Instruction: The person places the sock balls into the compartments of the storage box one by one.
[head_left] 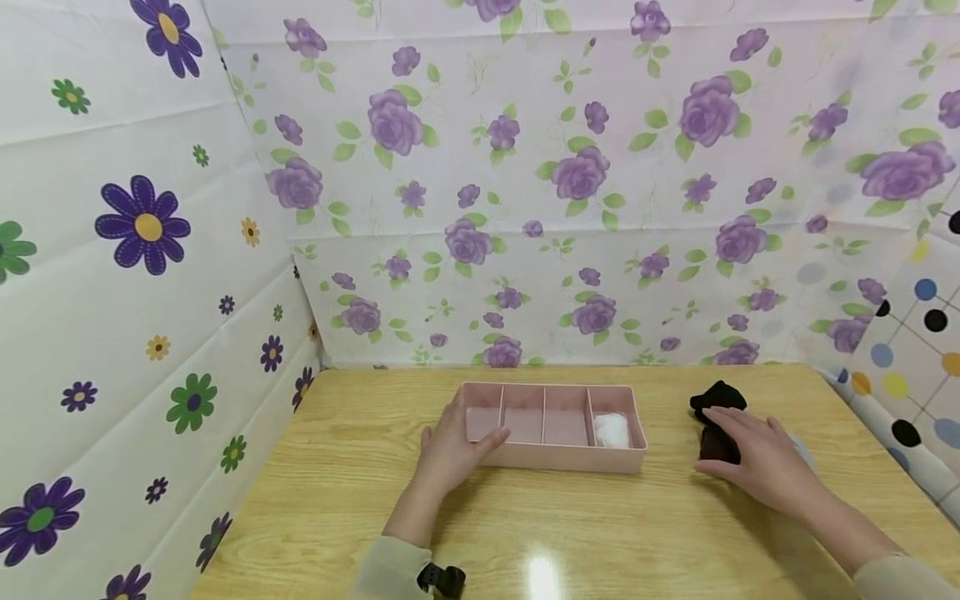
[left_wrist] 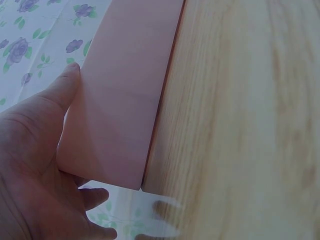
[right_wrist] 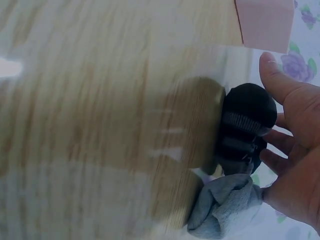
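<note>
A long pink divided box [head_left: 558,457] sits on the table, a white folded bundle [head_left: 612,431] in its rightmost compartment. My left hand [head_left: 450,446] holds the box's left end, thumb over the front rim and fingers around the end wall. In the left wrist view, two lower fingers spread past the box. Over at the right, my right hand [head_left: 768,458] reaches around a dark rolled sock [head_left: 717,446], its thumb held apart. A black bundle [head_left: 722,395] lies just behind it. The right wrist view shows a grey cloth bundle [right_wrist: 220,206] beside the black rolled sock [right_wrist: 248,112], near the palm.
The wooden table [head_left: 337,500] carries everything. A flower-patterned sheet [head_left: 480,208] rises behind it, with another at the left [head_left: 142,333] and a dotted one [head_left: 922,367] at the right. The box's other compartments show bare pink floors.
</note>
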